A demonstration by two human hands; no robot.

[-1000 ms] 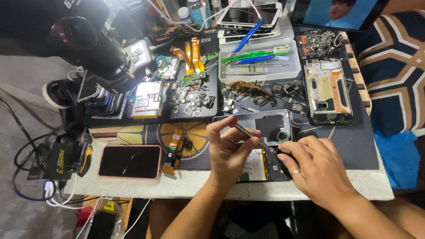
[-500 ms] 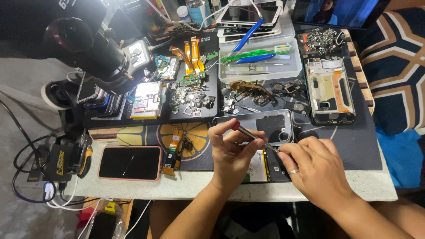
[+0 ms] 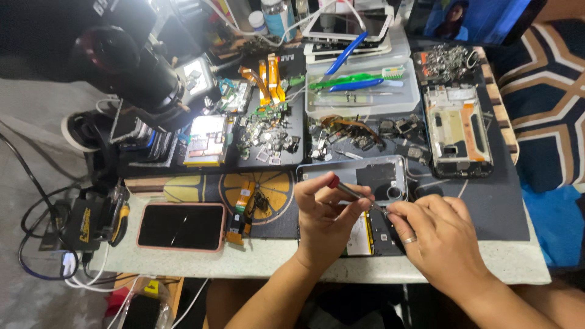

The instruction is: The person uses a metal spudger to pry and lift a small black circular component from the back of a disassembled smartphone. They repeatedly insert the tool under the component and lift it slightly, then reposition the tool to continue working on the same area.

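While the left hand (image 3: 326, 213) keeps a small screwdriver (image 3: 352, 192) pinched in its fingertips, the tip has dropped from above the clear phone back cover (image 3: 365, 173) to the opened phone (image 3: 370, 234) at the table's (image 3: 524, 262) front edge. The right hand (image 3: 436, 234) has slid in beside it, fingers curled narrow at the tip, steadying the phone. The work looks to have moved onto a screw there.
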